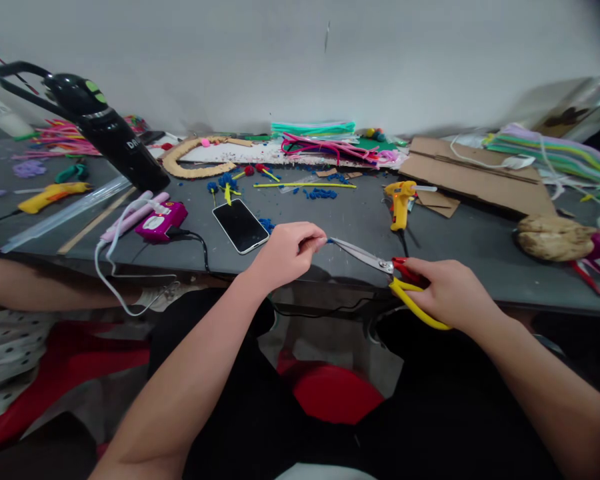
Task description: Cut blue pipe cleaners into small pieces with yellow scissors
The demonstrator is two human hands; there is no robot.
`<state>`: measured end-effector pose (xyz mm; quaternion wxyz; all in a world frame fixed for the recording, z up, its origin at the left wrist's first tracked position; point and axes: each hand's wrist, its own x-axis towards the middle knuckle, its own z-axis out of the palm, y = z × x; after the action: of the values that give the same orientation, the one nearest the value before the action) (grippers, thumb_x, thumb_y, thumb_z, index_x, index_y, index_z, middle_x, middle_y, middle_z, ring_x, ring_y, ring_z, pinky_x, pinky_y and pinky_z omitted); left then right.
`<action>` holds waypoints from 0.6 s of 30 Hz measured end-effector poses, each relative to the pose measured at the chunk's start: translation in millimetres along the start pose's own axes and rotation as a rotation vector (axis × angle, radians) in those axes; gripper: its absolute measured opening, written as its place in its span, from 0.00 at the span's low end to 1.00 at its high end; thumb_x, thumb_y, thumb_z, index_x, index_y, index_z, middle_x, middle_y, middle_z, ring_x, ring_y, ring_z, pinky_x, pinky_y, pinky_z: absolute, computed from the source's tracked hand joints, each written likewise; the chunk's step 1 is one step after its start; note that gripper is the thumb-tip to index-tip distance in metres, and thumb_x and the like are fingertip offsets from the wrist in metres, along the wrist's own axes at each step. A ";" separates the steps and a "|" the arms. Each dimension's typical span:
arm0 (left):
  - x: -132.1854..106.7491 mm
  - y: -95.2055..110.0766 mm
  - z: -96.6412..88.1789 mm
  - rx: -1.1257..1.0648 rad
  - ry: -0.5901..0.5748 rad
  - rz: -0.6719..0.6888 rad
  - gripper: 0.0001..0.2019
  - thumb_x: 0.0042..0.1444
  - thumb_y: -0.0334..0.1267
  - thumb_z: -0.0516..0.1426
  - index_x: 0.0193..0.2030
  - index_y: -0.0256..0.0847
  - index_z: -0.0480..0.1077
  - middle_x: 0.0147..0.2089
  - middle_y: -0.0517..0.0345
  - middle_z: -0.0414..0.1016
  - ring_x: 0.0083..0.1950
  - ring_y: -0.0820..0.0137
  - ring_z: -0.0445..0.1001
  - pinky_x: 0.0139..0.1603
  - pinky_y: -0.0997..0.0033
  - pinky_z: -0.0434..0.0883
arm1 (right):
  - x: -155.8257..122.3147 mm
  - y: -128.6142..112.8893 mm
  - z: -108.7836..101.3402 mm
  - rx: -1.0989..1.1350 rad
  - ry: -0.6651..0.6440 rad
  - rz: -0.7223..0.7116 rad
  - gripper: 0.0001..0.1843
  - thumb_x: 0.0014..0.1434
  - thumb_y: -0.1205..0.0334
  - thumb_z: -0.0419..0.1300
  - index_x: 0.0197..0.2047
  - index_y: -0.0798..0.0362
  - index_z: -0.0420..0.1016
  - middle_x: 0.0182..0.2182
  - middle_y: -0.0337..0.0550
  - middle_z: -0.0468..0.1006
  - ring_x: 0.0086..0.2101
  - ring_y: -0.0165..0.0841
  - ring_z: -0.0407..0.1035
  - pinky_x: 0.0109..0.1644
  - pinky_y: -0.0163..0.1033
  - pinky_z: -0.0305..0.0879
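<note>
My right hand (450, 293) is closed round the yellow and red handles of a pair of scissors (367, 256). The steel blades point left toward my left hand (287, 250). That hand pinches a small blue piece (329, 241) right at the blade tips; most of the piece is hidden by the fingers. Both hands hover at the front edge of the grey table (340, 220), above my lap and a red stool (330, 390).
A black phone (241, 225) lies left of my left hand. A yellow glue gun (400, 203) stands behind the scissors. Blue scraps (320, 194), pipe cleaners (330, 147), cardboard (475, 175) and a magenta power bank (161, 221) cover the table. Another person's arm (45, 287) is at the left.
</note>
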<state>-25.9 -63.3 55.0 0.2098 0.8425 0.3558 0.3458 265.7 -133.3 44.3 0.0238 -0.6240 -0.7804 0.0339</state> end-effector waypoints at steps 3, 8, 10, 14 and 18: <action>-0.2 -0.5 0.3 0.001 0.001 0.007 0.07 0.58 0.27 0.53 0.32 0.37 0.71 0.30 0.58 0.73 0.31 0.75 0.68 0.33 0.74 0.64 | 0.1 -0.6 -1.1 0.020 -0.003 0.005 0.15 0.55 0.45 0.56 0.36 0.48 0.73 0.25 0.46 0.75 0.27 0.42 0.68 0.28 0.42 0.53; -0.9 -3.2 0.8 0.015 0.000 0.018 0.08 0.58 0.26 0.53 0.33 0.37 0.71 0.31 0.58 0.74 0.32 0.75 0.69 0.34 0.74 0.65 | 0.2 0.0 -1.9 0.041 -0.031 0.005 0.16 0.55 0.43 0.56 0.36 0.47 0.70 0.26 0.44 0.75 0.27 0.41 0.68 0.27 0.41 0.52; -1.1 -4.0 1.0 0.017 -0.002 0.024 0.08 0.58 0.26 0.53 0.33 0.37 0.72 0.31 0.58 0.75 0.32 0.74 0.70 0.35 0.74 0.65 | 0.1 1.0 -1.4 0.037 -0.037 0.000 0.17 0.56 0.43 0.56 0.37 0.47 0.70 0.26 0.45 0.76 0.27 0.42 0.68 0.27 0.41 0.53; -1.0 -4.1 1.0 0.024 -0.002 0.033 0.08 0.59 0.28 0.52 0.33 0.37 0.72 0.32 0.56 0.76 0.33 0.73 0.71 0.36 0.72 0.66 | 0.1 1.7 0.2 0.038 -0.045 -0.015 0.18 0.56 0.42 0.56 0.38 0.48 0.70 0.27 0.46 0.76 0.28 0.43 0.69 0.28 0.42 0.54; -0.7 -3.6 0.4 0.025 -0.012 0.034 0.08 0.59 0.28 0.52 0.33 0.37 0.72 0.33 0.55 0.76 0.34 0.72 0.71 0.36 0.72 0.66 | 0.3 2.1 1.3 0.030 -0.056 -0.022 0.17 0.57 0.44 0.55 0.40 0.48 0.72 0.27 0.47 0.77 0.29 0.44 0.70 0.28 0.42 0.55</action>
<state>-27.6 -61.5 52.3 0.1954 0.8531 0.3443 0.3398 267.6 -132.7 42.8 0.0120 -0.6137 -0.7870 0.0629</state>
